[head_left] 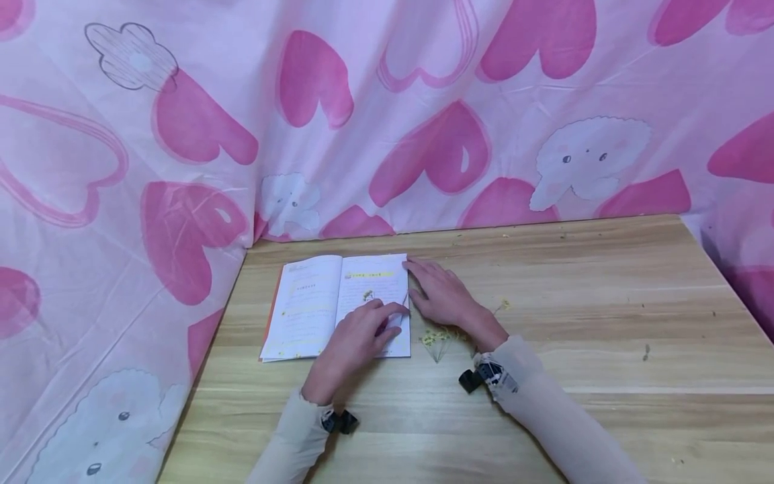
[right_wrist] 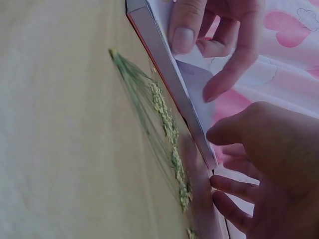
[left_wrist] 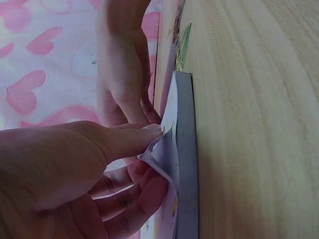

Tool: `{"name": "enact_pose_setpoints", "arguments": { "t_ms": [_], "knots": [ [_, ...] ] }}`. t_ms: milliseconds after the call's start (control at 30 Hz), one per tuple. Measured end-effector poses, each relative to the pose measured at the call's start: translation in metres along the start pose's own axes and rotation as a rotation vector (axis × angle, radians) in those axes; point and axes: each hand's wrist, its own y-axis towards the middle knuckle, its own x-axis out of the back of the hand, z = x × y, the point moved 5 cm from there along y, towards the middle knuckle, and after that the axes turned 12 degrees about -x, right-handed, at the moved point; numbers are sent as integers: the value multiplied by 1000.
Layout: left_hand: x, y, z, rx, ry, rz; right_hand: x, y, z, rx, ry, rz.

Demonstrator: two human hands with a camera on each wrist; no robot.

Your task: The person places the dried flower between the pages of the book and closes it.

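Observation:
An open book with printed white pages and an orange cover edge lies on the table. My left hand reaches over its right-hand page from below. In the left wrist view, a lifted, bent page sits between that hand's thumb and fingers. My right hand is at the book's upper right edge, thumb and fingertips close to the side of the pages, fingers loosely extended. Beside the book, below the right hand, lies a bunch of small yellow flowers on thin green stems.
The wooden table carries a few tiny scattered bits. Another small yellow sprig shows next to the right wrist. A pink cloth with hearts hangs behind the table and along its left side. Both wrists wear small black cameras.

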Motion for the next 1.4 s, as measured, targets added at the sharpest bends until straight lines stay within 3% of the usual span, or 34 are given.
{"name": "enact_pose_setpoints", "arguments": {
  "t_ms": [200, 400, 500, 700, 900, 1400],
  "knots": [
    [8, -1, -1, 4, -52, -65, -2, 3, -1, -22, -14, -14],
    [23, 3, -2, 6, -121, -207, -2, 3, -1, -13, -13, -14],
    [31, 2, -1, 18, -187, -247, -2, 3, -1, -11, -11, -15],
    [48, -3, 0, 66, -249, -256, -2, 4, -2, -28, 2, -7],
    [65, -10, -5, 64, -250, -296, -2, 4, -2, -32, 15, -9],
    [85, -20, -8, 57, -223, -343, -1, 4, -1, -49, 45, 11]
  ]
}}
